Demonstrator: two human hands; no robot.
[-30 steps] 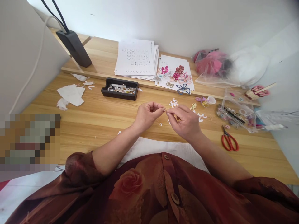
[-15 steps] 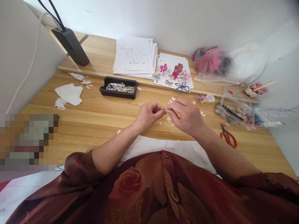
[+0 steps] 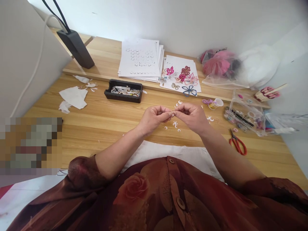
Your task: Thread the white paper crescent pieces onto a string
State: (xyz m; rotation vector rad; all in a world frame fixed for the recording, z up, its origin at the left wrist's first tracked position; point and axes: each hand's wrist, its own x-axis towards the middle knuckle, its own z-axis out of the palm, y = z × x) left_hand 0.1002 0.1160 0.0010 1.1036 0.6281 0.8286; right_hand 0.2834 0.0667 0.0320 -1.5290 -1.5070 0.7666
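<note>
Your left hand [image 3: 152, 117] and right hand [image 3: 191, 117] meet, fingers [image 3: 167, 111] pinched on what seems a tiny piece [image 3: 173, 113], above white paper cutouts [image 3: 175, 124] on the counter [image 3: 101, 128].

Bright, soft, even light fills the scene, washing the white wall [image 3: 168, 22] and the white plastic bag [image 3: 257, 65] almost to blankness, while only faint shadows fall on the wooden table [image 3: 72, 134] beneath the left hand [image 3: 152, 116] and the right hand [image 3: 191, 117], and a mild sheen lies on the satin shirt [image 3: 183, 195]. The wide-angle lens bows the table's edges toward the corners of the frame, the far right goes soft and hazy, the top right corner darkens, and a coarse pixelated patch [image 3: 31, 142] blocks the lower left.
</note>
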